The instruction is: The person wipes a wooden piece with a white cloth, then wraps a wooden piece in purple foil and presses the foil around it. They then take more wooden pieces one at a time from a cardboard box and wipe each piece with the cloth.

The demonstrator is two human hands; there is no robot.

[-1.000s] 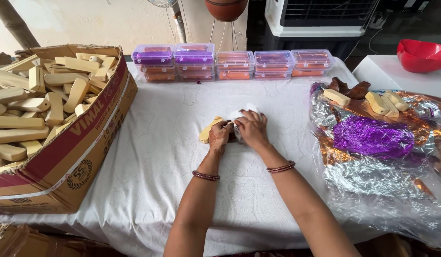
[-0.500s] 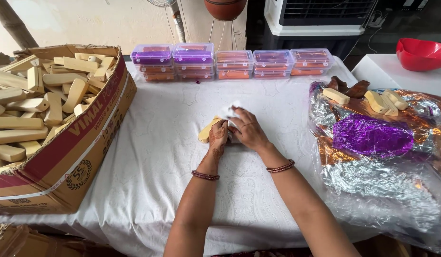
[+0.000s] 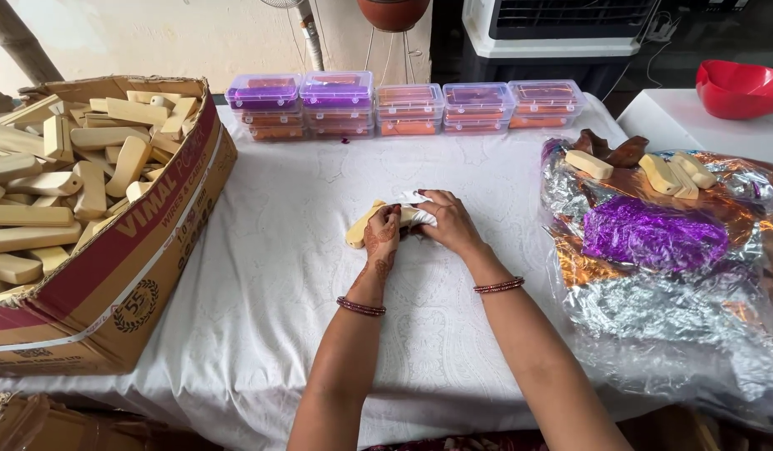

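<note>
Both hands together at mid-worktop, over a white cloth (image 3: 261, 276). Left hand (image 3: 381, 240) lying across a pale wooden block (image 3: 359, 230), fingers curled over it in a closed grip, the block's rounded end poking out just left of the knuckles. Right hand (image 3: 447, 222) touching the left, fingers pinched onto a bit of white wrapping (image 3: 412, 200) bunched at the block's other end; how much of the block sits inside the wrapping, impossible to tell under the fingers. Well to the left of the grip, a large cardboard box (image 3: 119, 276) heaped with more pale wooden blocks (image 3: 78, 163). Beyond the grip, along the far edge of the worktop, a row of clear plastic boxes (image 3: 403, 104) with purple and orange contents, stacked two high. To the right of the grip, a crumpled spread of silver foil sheets (image 3: 654, 326) with a purple foil sheet (image 3: 654, 238) on top, a few loose wooden blocks (image 3: 666, 171) and dark brown pieces (image 3: 612, 150) at its far end. Farther right still, on a separate white surface, a red bowl (image 3: 737, 88).
</note>
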